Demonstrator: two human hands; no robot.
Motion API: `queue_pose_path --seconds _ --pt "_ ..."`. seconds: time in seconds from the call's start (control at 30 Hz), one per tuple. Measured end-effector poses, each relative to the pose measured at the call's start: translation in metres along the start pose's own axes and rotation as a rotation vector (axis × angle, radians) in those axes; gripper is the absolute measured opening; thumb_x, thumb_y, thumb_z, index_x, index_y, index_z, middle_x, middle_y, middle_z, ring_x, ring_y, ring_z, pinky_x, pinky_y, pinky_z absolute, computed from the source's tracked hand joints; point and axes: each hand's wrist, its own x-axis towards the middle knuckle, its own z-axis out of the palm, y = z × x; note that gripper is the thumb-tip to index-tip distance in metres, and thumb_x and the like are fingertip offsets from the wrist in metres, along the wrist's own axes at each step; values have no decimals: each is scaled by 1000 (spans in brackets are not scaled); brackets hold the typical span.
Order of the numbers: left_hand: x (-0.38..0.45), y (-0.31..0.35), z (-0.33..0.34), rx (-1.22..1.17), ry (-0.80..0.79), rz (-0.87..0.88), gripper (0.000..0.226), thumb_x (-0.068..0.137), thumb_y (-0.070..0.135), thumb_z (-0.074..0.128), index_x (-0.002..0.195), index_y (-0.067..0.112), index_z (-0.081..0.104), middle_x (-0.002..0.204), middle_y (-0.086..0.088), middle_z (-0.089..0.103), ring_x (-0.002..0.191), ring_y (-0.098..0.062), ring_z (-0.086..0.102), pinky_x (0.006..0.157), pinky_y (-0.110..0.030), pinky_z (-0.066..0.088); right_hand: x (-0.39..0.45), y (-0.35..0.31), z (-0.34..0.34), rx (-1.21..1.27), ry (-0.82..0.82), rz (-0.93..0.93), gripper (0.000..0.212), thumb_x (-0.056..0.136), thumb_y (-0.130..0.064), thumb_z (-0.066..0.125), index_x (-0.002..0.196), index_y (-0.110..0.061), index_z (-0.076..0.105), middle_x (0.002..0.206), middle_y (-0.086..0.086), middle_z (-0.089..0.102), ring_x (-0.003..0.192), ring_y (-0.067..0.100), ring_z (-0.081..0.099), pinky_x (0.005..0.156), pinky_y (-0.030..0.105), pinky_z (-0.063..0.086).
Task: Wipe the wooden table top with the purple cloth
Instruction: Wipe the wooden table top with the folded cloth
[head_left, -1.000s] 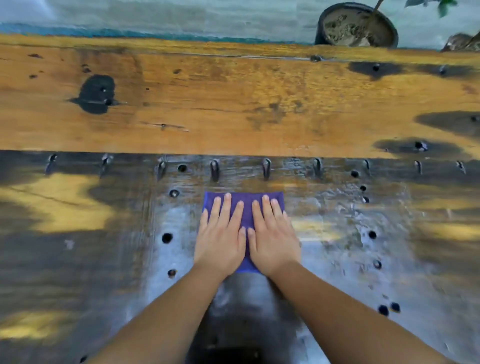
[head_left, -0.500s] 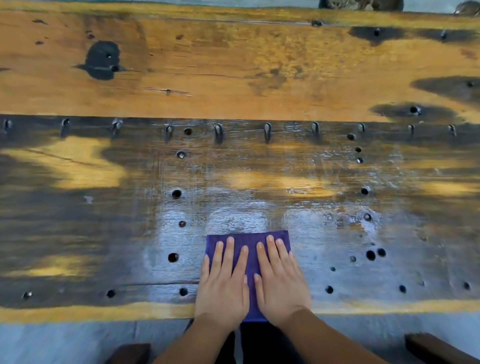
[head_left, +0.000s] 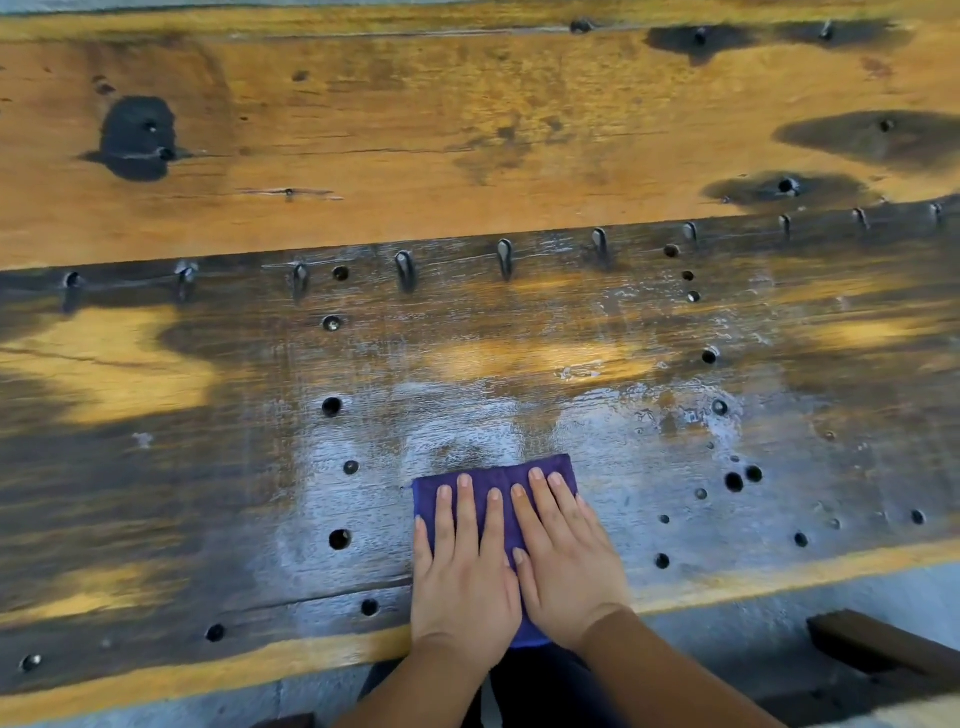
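A folded purple cloth (head_left: 493, 480) lies flat on the wooden table top (head_left: 467, 156), close to its near edge. My left hand (head_left: 465, 577) and my right hand (head_left: 563, 561) press down on the cloth side by side, palms flat, fingers stretched forward. The hands cover most of the cloth; only its far strip, a sliver between the hands and a corner at the near edge show. A wet, shiny streak on the dark plank runs from the cloth away from me.
The near plank is dark with many round holes (head_left: 339, 539) and a row of metal pegs (head_left: 504, 258) along the seam. The far plank is orange-brown with black patches (head_left: 137, 136). A dark wooden piece (head_left: 878, 649) sits below the table's near edge at right.
Both hands have dragged the cloth toward me, from just below the peg row to the near edge, leaving a wet trail. Over the last half second they barely moved.
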Motion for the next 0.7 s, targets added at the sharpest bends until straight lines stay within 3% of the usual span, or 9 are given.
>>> queue_pose_path --seconds 0.2,0.37,0.47,0.57,0.7 --pt "14 24 -2 -8 -8 98 65 84 38 36 145 16 39 155 -13 29 142 -33 27 111 -52 14 -5 33 -1 23 10 66 65 94 -47 36 151 -18 29 159 6 20 147 24 16 117 41 20" --pt "39 70 -7 -34 -38 168 64 84 38 36 145 18 42 155 -10 25 142 -32 28 110 -52 16 -4 86 -15 11 3 132 67 92 -50 37 150 -17 33 157 8 23 145 27 22 114 41 23" --pt "54 91 -7 -21 -51 153 63 87 41 37 146 20 40 157 -9 24 144 -31 25 111 -51 16 6 115 -27 -23 -11 118 68 91 -51 37 149 -17 34 157 7 24 144 26 23 113 44 29" --pt "61 101 -8 -10 -60 121 64 87 43 40 147 21 38 157 -9 24 145 -30 22 110 -51 16 15 126 -33 -23 -39 106 69 89 -52 39 148 -16 36 156 9 28 143 26 26 114 42 24" --pt "65 106 -12 34 -50 119 62 87 43 38 143 18 44 153 -11 33 141 -31 31 109 -49 17 21 131 -35 -17 -87 82 72 87 -53 44 149 -17 36 156 11 28 143 27 25 111 43 27"
